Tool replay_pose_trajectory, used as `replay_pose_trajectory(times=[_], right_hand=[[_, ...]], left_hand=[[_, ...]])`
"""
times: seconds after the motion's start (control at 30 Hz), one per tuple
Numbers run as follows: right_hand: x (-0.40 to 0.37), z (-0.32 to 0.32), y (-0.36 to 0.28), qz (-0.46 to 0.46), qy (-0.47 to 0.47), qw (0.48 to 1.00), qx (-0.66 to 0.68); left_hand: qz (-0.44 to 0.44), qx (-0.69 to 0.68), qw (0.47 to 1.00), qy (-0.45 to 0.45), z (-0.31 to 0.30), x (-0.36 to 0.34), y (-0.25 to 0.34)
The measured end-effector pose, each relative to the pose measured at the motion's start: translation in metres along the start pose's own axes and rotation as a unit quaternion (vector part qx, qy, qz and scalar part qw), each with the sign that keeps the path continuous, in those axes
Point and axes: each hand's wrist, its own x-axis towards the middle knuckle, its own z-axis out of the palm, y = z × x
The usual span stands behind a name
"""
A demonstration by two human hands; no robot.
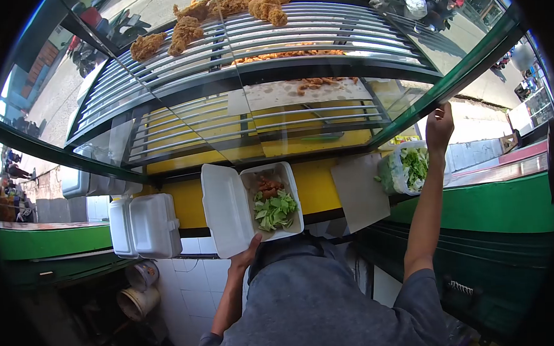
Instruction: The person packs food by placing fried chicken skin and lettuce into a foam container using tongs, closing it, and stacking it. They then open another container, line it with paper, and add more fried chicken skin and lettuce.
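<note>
My left hand point(249, 254) grips the near edge of an open white foam takeaway box point(221, 205). Its lid is folded out to the left. Inside the box are shredded lettuce point(276, 211) and a reddish-brown portion of food point(269, 188), on a paper lining. My right hand point(440, 128) is raised at the right, fingers curled in beside the green frame point(403, 121) of the glass case. Whatever is in those fingers, if anything, is hidden. Just below that hand stands a clear plastic tub point(388, 176) with cut lettuce in it.
Stacked foam boxes point(154, 225) are at the left. Brown paper point(362, 194) lies on the yellow counter point(317, 187). Ahead, the glass case has metal racks point(321, 34) with fried chicken point(185, 34) on top and smaller fried pieces lower down. Buckets point(138, 300) stand below left.
</note>
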Motion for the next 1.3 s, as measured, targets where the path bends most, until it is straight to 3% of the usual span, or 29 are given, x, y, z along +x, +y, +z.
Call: replay_pose_trajectory(times=[0.03, 0.1, 0.13, 0.23, 0.37, 0.43, 0.47, 0.6, 0.7, 0.77, 0.83, 0.9, 1.03, 1.1, 1.17, 1.23, 1.3], right_hand=[[0.011, 0.005, 0.017, 0.020, -0.127, 0.990, -0.050], [0.033, 0.034, 0.070, -0.072, -0.329, 0.933, -0.128], [0.031, 0.036, 0.053, -0.122, -0.394, 0.900, -0.142], [0.047, 0.070, 0.092, -0.151, -0.508, 0.824, -0.201], [0.051, 0.086, 0.080, -0.235, -0.563, 0.721, -0.329], [0.049, 0.088, 0.078, -0.263, -0.574, 0.695, -0.344], [0.047, 0.088, 0.080, -0.277, -0.571, 0.693, -0.342], [0.048, 0.085, 0.085, -0.281, -0.552, 0.723, -0.305], [0.052, 0.066, 0.086, -0.203, -0.487, 0.808, -0.263], [0.053, 0.053, 0.089, -0.102, -0.378, 0.881, -0.264], [0.048, 0.017, 0.047, -0.042, -0.275, 0.929, -0.245], [0.036, -0.021, 0.026, -0.050, -0.262, 0.954, -0.138], [-0.038, -0.066, -0.054, 0.021, -0.296, 0.951, 0.089], [-0.080, -0.058, -0.068, 0.078, -0.362, 0.915, 0.160], [-0.111, -0.035, -0.070, 0.068, -0.461, 0.880, 0.093], [-0.134, 0.010, -0.039, 0.102, -0.401, 0.892, 0.179], [-0.154, 0.038, -0.011, 0.090, -0.358, 0.913, 0.171]], left_hand=[[0.002, -0.001, 1.000, -0.003, 0.004, 0.000, 0.001], [0.004, 0.019, 1.000, 0.002, 0.013, -0.001, 0.003], [0.007, 0.028, 1.000, 0.005, 0.017, 0.001, 0.005], [0.006, 0.012, 1.000, 0.015, 0.027, 0.000, 0.000], [0.017, 0.006, 0.999, 0.048, 0.039, -0.003, 0.003], [0.008, 0.003, 0.999, 0.049, 0.043, -0.005, 0.003], [-0.024, 0.021, 0.999, 0.038, 0.044, -0.005, -0.002], [0.019, 0.025, 0.997, 0.065, 0.057, -0.004, 0.005], [0.018, 0.027, 0.999, 0.033, 0.060, -0.002, 0.013], [0.013, 0.011, 1.000, 0.006, 0.059, -0.003, 0.018], [-0.007, 0.011, 1.000, -0.018, 0.058, -0.006, 0.023], [-0.019, 0.011, 0.999, -0.029, 0.058, -0.006, 0.026], [-0.050, 0.012, 0.998, -0.047, 0.063, -0.010, 0.030], [-0.076, 0.022, 0.995, -0.054, 0.061, -0.012, 0.034], [-0.102, 0.036, 0.993, -0.049, 0.062, -0.012, 0.037], [-0.094, 0.011, 0.994, -0.045, 0.065, -0.013, 0.036], [-0.110, 0.017, 0.992, -0.061, 0.066, -0.013, 0.035]])
